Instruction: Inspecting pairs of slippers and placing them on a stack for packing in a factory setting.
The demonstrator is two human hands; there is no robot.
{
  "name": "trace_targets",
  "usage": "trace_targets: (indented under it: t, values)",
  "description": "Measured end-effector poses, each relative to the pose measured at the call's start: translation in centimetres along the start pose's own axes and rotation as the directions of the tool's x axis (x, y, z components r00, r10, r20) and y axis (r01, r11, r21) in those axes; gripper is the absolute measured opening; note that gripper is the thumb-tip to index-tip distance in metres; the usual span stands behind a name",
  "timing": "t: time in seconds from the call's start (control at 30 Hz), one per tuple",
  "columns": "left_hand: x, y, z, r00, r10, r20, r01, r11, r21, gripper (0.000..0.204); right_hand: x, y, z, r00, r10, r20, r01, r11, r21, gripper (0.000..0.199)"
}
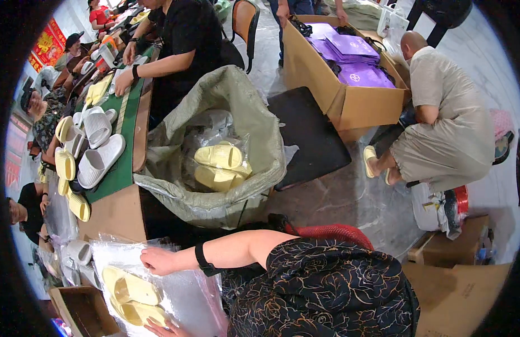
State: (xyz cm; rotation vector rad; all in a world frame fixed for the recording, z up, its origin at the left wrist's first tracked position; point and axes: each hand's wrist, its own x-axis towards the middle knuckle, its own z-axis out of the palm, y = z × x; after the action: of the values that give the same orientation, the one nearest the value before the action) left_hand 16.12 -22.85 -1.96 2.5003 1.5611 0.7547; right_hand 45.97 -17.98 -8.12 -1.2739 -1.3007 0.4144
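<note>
Packing workshop: slippers (97, 160) lined up on surface (116, 213), bagged pairs in sack (215, 140), cardboard box (344, 84), several ppl working.

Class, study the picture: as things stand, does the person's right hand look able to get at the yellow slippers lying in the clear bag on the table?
Probably yes. The right hand rests on the clear bag right beside the yellow slippers, with nothing between them except the plastic film; the left hand already touches the lower slipper.

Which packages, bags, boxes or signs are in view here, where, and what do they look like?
Clear plastic bag: on the table under both hands, holding yellow slippers.
Woven sack: centre, grey-green, open, bagged yellow slippers inside.
Cardboard box: upper right, brown, stacked with purple bags.
Small cardboard box: lower left, open.
Red sign: upper-left wall, yellow figures.
</note>
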Motion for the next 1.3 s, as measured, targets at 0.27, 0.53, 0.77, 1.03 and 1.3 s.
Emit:
trace_targets:
  t: [0.27, 0.53, 0.77, 1.03, 1.3]
  values:
    - [0.1, 0.1, -0.1, 0.999, 0.044, -0.012, -0.044, 0.999, -0.014, 0.079, -0.1, -0.2, -0.1, 1.0, 0.02, 0.016, -0.02, 1.0, 0.002, 0.012]
    - [0.0, 0.6, -0.2, 1.0, 0.017, -0.019, -0.017, 1.0, -0.009, 0.079, -0.1, -1.0, -2.1, 0.997, 0.069, -0.017, -0.066, 0.983, 0.173, 0.006]
    - [0.0, -0.7, 0.6, 0.999, 0.029, -0.041, -0.031, 0.999, -0.042, 0.08, 0.0, -0.8, -2.5, 0.988, 0.151, 0.037, -0.155, 0.959, 0.239, 0.009]
    - [0.1, -0.1, 0.5, 0.999, 0.025, -0.041, -0.026, 0.999, -0.029, 0.085, -0.1, -1.2, -1.9, 0.994, 0.098, -0.047, -0.093, 0.99, 0.106, 0.009]
    - [0.3, -0.1, 1.3, 0.998, -0.063, -0.017, 0.06, 0.989, -0.138, 0.061, -0.6, -2.9, -5.3, 0.979, 0.158, 0.128, -0.13, 0.97, -0.207, 0.011]
